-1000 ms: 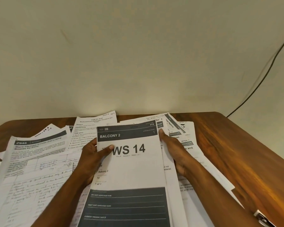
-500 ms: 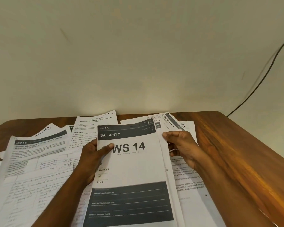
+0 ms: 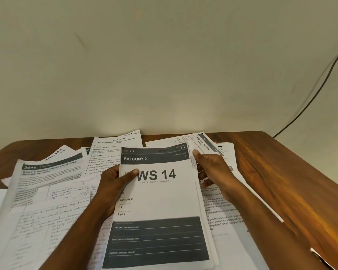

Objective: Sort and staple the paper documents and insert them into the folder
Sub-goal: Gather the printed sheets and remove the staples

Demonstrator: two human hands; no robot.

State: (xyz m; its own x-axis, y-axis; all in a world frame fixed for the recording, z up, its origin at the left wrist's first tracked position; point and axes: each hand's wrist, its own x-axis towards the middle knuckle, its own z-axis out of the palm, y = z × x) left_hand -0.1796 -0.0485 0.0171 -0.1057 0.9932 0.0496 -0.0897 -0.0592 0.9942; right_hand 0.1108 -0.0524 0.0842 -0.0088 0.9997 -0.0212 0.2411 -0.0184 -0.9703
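Table (image 3: 293,172): brown wood, bare on the far side of the right hand; a dark cable runs down the wall beyond it.
Loose sheets (image 3: 47,201): spread flat outward of the left hand, overlapping; a printed "2946" page lies over handwritten forms, with a task-instruction page (image 3: 115,151) just beyond the left fingertips.
Right-hand papers (image 3: 222,217): printed pages fanned under and past the right wrist, one headed "Organize Napkins" poking out above the fingers.
Held stack (image 3: 160,201): several sheets topped by the "BALCONY 2 / WS 14" page, between the two hands and tilted up toward the camera.
Left hand (image 3: 113,184): closed on the stack's left edge, thumb pressed on the top page beside "WS", fingers behind.
Right hand (image 3: 213,170): at the stack's upper right corner, fingers curled against the page edges; whether it pinches a sheet or only steadies them I cannot tell.
Folder and stapler: neither is identifiable here.
Step in hand: probably squaring the gathered pages.
Doing it well: keep the left grip loose enough for sheets to slide, tap the right edges flush, check page order before stapling.
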